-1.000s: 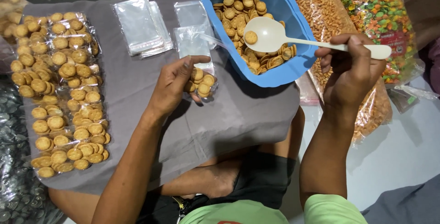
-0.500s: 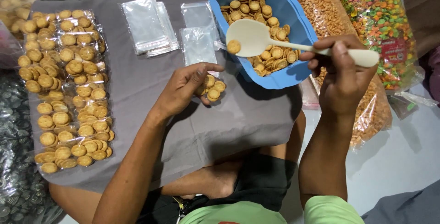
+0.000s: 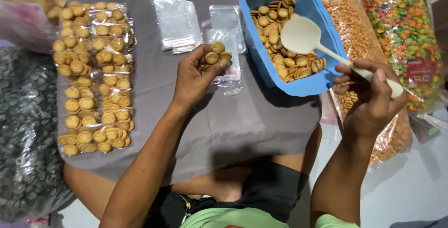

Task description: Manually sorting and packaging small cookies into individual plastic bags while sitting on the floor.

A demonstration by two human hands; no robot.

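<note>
From the head camera, looking down at your lap: your left hand [image 3: 196, 76] is curled shut around a small clear plastic bag [image 3: 223, 59] partly filled with round tan biscuits, held just above the grey cloth [image 3: 224, 120] near its far edge. Judge the bag light, thin and slippery, the biscuits brittle; pinching it at the open mouth, not the filled part, looks safest. Your right hand [image 3: 371, 99] is clamped on the handle of a white plastic spoon [image 3: 301, 34], its empty bowl over the blue tub [image 3: 322, 85] at the cloth's far right corner. The tub holds a loose layer of the same biscuits. Filled, sealed bags [image 3: 93, 76] lie in rows along the cloth's left edge; empty clear bags [image 3: 177, 22] are stacked at its far edge. Right of the tub lie big bags of orange snacks [image 3: 347, 13] and multicoloured snacks [image 3: 401, 32].
</note>
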